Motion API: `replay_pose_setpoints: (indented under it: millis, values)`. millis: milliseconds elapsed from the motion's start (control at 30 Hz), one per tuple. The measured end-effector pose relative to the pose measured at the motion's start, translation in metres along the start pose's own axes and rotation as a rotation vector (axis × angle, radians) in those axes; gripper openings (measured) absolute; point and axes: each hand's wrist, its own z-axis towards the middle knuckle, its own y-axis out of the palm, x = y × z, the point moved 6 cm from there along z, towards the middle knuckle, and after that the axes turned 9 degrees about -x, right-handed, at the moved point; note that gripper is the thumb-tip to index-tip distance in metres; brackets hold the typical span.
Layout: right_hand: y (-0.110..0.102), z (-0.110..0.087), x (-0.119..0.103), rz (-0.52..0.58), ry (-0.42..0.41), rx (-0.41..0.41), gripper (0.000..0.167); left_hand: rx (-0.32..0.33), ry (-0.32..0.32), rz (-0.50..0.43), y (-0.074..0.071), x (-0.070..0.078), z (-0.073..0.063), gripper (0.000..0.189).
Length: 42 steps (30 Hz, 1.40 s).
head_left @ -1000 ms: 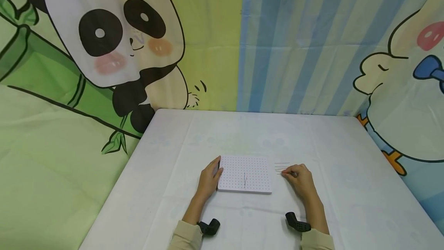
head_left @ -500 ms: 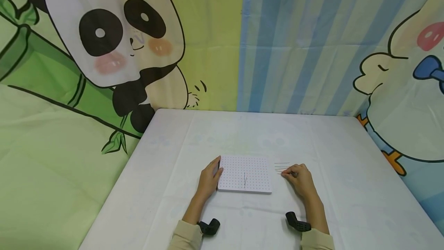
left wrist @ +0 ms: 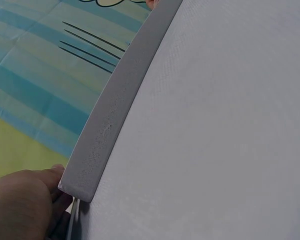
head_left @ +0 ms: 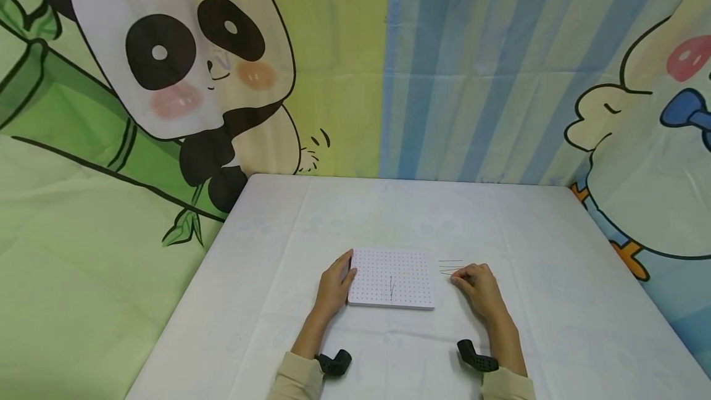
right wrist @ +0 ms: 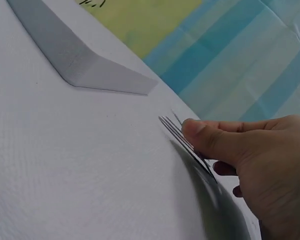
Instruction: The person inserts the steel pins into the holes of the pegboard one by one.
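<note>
A white pegboard (head_left: 371, 292) with rows of small holes lies on the table. My left hand (head_left: 332, 287) grips its left side, thumb at the top edge; in the left wrist view that hand (left wrist: 25, 200) is at the board's corner. Several thin dark metal pins (left wrist: 93, 36) stand up from the board. To its right, loose thin pins (head_left: 450, 260) lie in a row. My right hand (head_left: 480, 289) is at the near end of that row, its thumb and forefinger pinching a thin metal pin, partly hidden by the fingers. The right wrist view shows pins (right wrist: 177, 132) close beside the thumb.
A white cloth covers the table (head_left: 389, 215). Behind it hangs a printed curtain (head_left: 333, 66) with a panda and stripes. Each wrist wears a black camera, one on the left (head_left: 335, 363) and one on the right (head_left: 476, 357).
The nearest pin of the loose row no longer shows on the table beside my right fingertips. My right hand has shifted only slightly; the left hand and pegboard hold their place.
</note>
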Motion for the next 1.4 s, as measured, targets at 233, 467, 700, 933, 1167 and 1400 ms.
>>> replay_pose_setpoints:
  millis: [233,467,700,933,1167,1400]
  values:
    - [0.000,0.002,-0.016,0.063,0.007,-0.004,0.007,-0.004,-0.005,0.005,-0.001,0.000,0.000,0.046]
    - [0.012,0.010,-0.044,0.096,-0.028,-0.043,0.009,0.001,-0.004,-0.002,0.000,0.000,0.000,0.047]
    - [0.027,0.016,-0.075,0.173,-0.093,-0.045,0.005,-0.005,-0.003,-0.022,0.000,-0.001,-0.001,0.046]
    - [0.043,0.021,-0.098,0.276,-0.261,0.026,0.013,-0.004,-0.007,-0.020,0.000,-0.001,0.001,0.046]
    - [0.054,0.023,-0.114,0.323,-0.379,0.040,0.016,0.001,0.004,-0.019,-0.001,-0.001,0.001,0.047]
    - [0.059,0.025,-0.118,0.295,-0.386,0.026,0.012,-0.005,-0.005,-0.024,-0.001,0.000,0.000,0.047]
